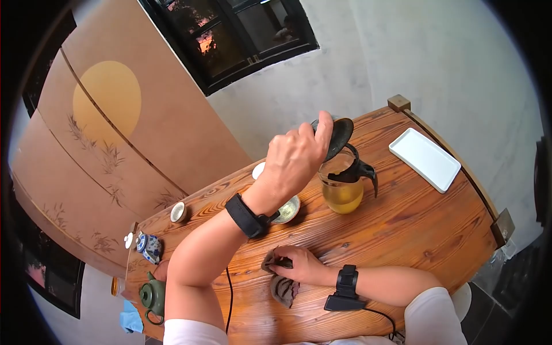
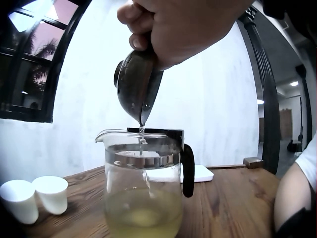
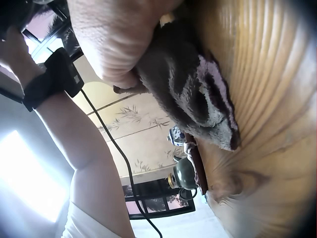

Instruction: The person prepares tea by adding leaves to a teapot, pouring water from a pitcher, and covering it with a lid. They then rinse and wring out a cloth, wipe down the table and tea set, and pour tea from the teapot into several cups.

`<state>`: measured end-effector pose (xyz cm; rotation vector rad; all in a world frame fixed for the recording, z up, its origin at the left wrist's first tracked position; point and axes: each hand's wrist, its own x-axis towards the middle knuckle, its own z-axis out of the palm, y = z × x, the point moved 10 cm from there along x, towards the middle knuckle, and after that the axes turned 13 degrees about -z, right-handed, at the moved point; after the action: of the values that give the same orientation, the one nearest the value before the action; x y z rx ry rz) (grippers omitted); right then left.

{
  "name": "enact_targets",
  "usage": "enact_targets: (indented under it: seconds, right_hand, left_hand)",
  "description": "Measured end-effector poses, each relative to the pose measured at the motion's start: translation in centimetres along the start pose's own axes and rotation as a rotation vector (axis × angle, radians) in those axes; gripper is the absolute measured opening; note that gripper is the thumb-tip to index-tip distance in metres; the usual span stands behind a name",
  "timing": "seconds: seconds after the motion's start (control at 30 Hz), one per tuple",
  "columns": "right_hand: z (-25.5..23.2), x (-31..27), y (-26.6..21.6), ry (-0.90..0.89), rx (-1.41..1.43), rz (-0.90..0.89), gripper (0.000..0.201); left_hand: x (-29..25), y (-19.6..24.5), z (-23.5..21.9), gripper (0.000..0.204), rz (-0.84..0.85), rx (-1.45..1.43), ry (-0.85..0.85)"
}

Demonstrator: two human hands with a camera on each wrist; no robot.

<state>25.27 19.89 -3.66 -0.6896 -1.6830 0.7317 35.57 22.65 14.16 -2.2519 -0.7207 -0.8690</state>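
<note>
My left hand (image 1: pixel 293 158) grips a dark lidded tea bowl (image 2: pixel 133 91), tipped steeply on its side. From its lower edge a thin stream of liquid falls into a glass pitcher (image 2: pixel 143 206). The pitcher has a spout, a black handle (image 1: pixel 365 172) and pale yellow tea in its lower part. My right hand (image 1: pixel 305 265) rests low over the table and holds a bunched grey-brown cloth (image 3: pixel 185 87), part of which spreads out on the wood.
The wooden table (image 1: pixel 402 230) also bears a white tray (image 1: pixel 425 159) at the right and a cup with pale liquid (image 1: pixel 288 210) behind my left wrist. Farther left stand a small cup (image 1: pixel 179 212), a blue-and-white pot (image 1: pixel 149 247) and a green teapot (image 1: pixel 152 294).
</note>
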Motion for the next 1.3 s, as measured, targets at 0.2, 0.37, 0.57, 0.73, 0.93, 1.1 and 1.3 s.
enact_targets:
  seconds: [0.2, 0.37, 0.57, 0.73, 0.93, 1.1, 1.3]
  right_hand:
    - [-0.4, 0.4, -1.6, 0.019, 0.024, -0.032, 0.017]
    - [-2.0, 0.4, -1.7, 0.209, 0.055, -0.103, 0.021]
    - [-3.2, 1.8, -5.7, 0.234, 0.074, -0.136, 0.018]
    - [-0.6, 2.4, -8.0, -0.038, -0.352, -0.325, 0.027]
    - [4.2, 0.1, -8.7, -0.415, -0.807, -0.497, 0.036]
    - [4.7, -0.5, -8.2, -0.362, -0.850, -0.544, 0.016]
    - [4.3, -0.7, -8.2, -0.364, -0.599, -0.464, 0.007]
  left_hand:
    - [-2.0, -7.5, 1.0, 0.024, -0.498, -0.389, -0.131]
    - [-10.5, -13.9, -1.0, 0.022, -0.766, -0.452, -0.249]
    - [-21.9, -14.0, -1.5, 0.026, -1.001, -0.533, -0.492]
    - [-24.5, -10.8, -1.8, 0.030, -1.007, -0.730, -0.504]
    - [-25.8, -9.6, -1.5, 0.030, -1.056, -0.800, -0.555]
    - [-26.7, -9.1, -0.8, 0.029, -1.094, -0.896, -0.593]
    - [-27.7, -9.0, -0.4, 0.028, -1.202, -1.067, -0.681]
